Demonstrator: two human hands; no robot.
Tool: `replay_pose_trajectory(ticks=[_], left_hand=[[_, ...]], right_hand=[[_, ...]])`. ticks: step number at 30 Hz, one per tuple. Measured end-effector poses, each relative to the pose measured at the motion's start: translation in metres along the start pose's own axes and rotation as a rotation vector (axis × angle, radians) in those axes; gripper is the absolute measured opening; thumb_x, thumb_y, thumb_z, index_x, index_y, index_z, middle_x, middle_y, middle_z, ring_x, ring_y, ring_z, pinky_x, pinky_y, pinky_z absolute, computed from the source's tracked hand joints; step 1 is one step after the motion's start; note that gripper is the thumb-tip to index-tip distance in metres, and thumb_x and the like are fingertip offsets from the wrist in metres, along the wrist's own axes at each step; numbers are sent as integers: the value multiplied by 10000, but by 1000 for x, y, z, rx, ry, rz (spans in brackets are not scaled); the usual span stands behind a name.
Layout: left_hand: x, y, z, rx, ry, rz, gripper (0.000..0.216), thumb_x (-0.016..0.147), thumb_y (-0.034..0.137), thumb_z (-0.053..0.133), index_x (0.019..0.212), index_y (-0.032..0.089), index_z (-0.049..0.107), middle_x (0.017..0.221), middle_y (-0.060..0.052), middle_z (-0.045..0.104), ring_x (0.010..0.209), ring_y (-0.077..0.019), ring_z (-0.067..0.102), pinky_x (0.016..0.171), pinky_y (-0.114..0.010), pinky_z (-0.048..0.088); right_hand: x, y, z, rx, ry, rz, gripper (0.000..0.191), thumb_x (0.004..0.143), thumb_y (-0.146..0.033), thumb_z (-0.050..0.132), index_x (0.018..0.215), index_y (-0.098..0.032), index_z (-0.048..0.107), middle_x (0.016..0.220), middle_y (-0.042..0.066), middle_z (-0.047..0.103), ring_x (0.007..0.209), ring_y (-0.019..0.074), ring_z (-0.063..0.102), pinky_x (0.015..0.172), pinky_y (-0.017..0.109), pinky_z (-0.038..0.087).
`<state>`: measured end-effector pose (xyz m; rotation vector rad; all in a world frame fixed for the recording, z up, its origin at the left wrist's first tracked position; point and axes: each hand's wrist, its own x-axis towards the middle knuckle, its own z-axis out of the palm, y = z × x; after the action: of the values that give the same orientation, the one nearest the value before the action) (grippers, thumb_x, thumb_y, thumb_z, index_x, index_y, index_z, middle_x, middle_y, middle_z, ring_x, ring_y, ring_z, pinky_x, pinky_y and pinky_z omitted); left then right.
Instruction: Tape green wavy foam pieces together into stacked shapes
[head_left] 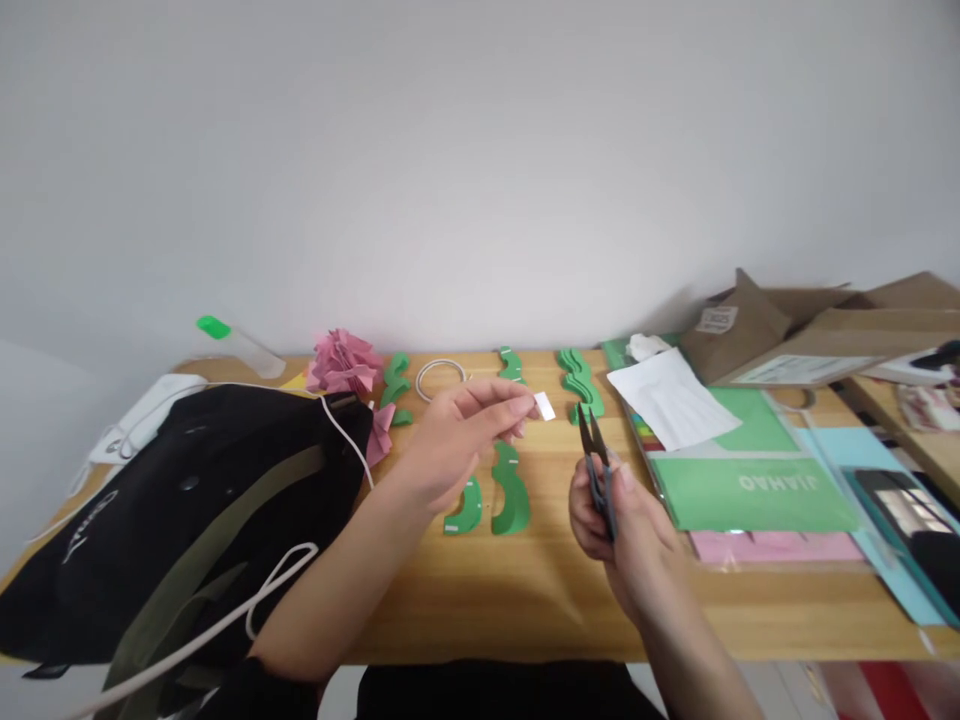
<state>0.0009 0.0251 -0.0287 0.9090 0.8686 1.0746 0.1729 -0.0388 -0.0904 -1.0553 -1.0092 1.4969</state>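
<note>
Pinched between the thumb and fingers of my left hand (480, 425) is a small white strip (544, 406), raised above the table. My right hand (619, 515) grips a pair of dark thread snips (597, 470), their blades pointing up and slightly parted. The strip and the blades are apart. Below my left hand lie two curved green paper pieces, one wavy piece (511, 495) and a shorter one (466, 508), both with small white bits on them. Farther back are another green piece (511, 363), a green wavy stack (576, 378) and more green pieces (396, 385).
On the left lies a black bag (247, 510) with a white cord, near a pink paper flower (343, 362). A coiled cable (441, 379) rests at the back. To the right are a white sheet (675, 400), green packets (754, 492) and an open cardboard box (817, 330).
</note>
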Motion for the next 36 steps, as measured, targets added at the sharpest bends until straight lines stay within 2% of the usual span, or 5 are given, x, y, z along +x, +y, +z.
replay_pose_trajectory(ticks=[3, 8, 16, 22, 36], left_hand=[[-1, -1, 4, 6, 4, 18, 144, 687, 287, 767, 738, 171, 699, 677, 21, 656, 603, -69, 509, 615, -211, 433], [-2, -2, 6, 11, 19, 55, 123, 698, 279, 759, 726, 177, 696, 669, 20, 662, 592, -74, 509, 605, -220, 432], [-2, -2, 9, 23, 28, 92, 81, 715, 249, 741, 707, 175, 709, 664, 21, 675, 586, -69, 517, 604, -214, 424], [-2, -3, 10, 19, 22, 95, 34, 720, 201, 733, 697, 179, 721, 667, 24, 695, 612, -68, 563, 607, -200, 432], [-3, 1, 8, 22, 16, 71, 38, 713, 202, 730, 687, 175, 723, 645, 26, 682, 578, -60, 531, 563, -196, 408]], right_hand=[[-5, -5, 13, 88, -19, 7, 361, 932, -557, 447, 884, -210, 532, 579, -69, 318, 460, 82, 220, 395, 189, 184], [-9, -15, 19, 112, -61, 21, 352, 930, -549, 466, 870, -209, 534, 562, -72, 322, 457, 73, 200, 392, 178, 180], [-6, -23, 27, 58, -6, 43, 404, 894, -601, 506, 824, -205, 543, 549, -73, 329, 451, 67, 210, 377, 169, 191], [-4, -23, 27, 69, 2, 20, 387, 902, -571, 532, 817, -195, 568, 549, -73, 333, 455, 59, 227, 381, 160, 185], [-3, -24, 21, 56, 7, 22, 369, 906, -540, 553, 806, -186, 583, 537, -79, 316, 453, 53, 224, 385, 165, 160]])
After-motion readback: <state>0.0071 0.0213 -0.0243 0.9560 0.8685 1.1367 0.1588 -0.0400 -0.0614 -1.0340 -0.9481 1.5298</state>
